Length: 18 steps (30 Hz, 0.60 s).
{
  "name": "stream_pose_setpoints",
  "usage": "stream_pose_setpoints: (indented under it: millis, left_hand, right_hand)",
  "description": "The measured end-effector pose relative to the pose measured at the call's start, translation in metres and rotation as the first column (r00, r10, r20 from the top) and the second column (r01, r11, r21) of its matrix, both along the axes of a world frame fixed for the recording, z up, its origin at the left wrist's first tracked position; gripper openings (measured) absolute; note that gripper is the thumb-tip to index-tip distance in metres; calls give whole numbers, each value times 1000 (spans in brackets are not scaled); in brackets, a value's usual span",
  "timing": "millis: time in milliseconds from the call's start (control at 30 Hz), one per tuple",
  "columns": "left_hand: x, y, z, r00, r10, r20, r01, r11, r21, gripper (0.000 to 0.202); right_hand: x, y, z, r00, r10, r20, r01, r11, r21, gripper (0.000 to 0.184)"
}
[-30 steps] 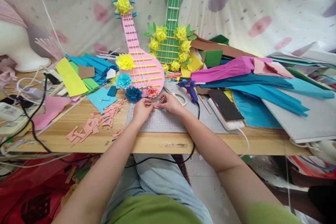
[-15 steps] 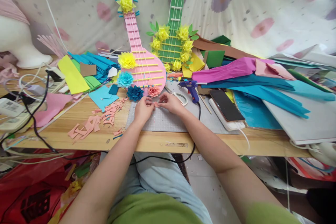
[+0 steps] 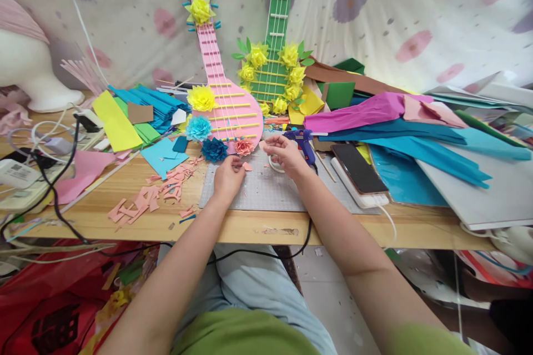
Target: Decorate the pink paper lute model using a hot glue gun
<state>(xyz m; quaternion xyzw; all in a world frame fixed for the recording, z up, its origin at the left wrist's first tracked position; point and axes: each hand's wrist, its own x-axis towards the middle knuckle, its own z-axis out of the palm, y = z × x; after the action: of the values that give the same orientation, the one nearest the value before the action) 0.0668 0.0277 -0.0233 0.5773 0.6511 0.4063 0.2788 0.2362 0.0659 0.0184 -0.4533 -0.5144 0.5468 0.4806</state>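
My left hand point(image 3: 229, 176) rests low over the grey cutting mat point(image 3: 266, 198), finger and thumb pinched on a small salmon-pink paper petal point(image 3: 247, 167). Just above it, a salmon paper flower point(image 3: 244, 146) and a dark blue one point(image 3: 214, 149) sit on the lower edge of the pink paper guitar point(image 3: 245, 112). My right hand point(image 3: 286, 156) is lifted apart from the left, over the white-handled scissors point(image 3: 275, 165), its fingers loosely parted. Beside it lies a purple glue gun point(image 3: 307, 147), partly hidden by that hand.
A green paper guitar point(image 3: 270, 75) with yellow flowers stands behind. Salmon scraps point(image 3: 141, 199) lie to the left. On the right are a phone point(image 3: 358, 168) on a white power bank and folded coloured paper point(image 3: 353, 113). A black cord point(image 3: 258, 249) hangs past the table's front edge.
My right hand has left the petal and moved up and to the right, towards the glue gun. My left hand stays nearly in place with the petal.
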Motion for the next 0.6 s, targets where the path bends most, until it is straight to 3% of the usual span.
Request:
stream_pose_setpoints:
  millis: [67,200,400,500,600]
  left_hand:
    - [0,-2,2,1000,8,-12,-7,999,31,29]
    - [1,-10,12,990,72,-120,-49,981,190,37]
    - [8,-17,16,935,-61,-350,188,921,342,41]
    - [11,-15,10,932,-110,-346,238,905,352,48]
    - [12,-12,7,959,-149,-242,225,920,321,53]
  right_hand:
    - [0,-1,1,999,-33,-20,33,999,-7,37]
    - [-11,-5,-6,993,8,118,0,998,-68,31]
    - [-30,-11,-13,982,16,189,-7,999,-50,28]
    - [-32,-12,-11,989,43,142,-36,998,-48,27]
    - [-32,-12,-9,988,108,108,-104,994,-41,27]
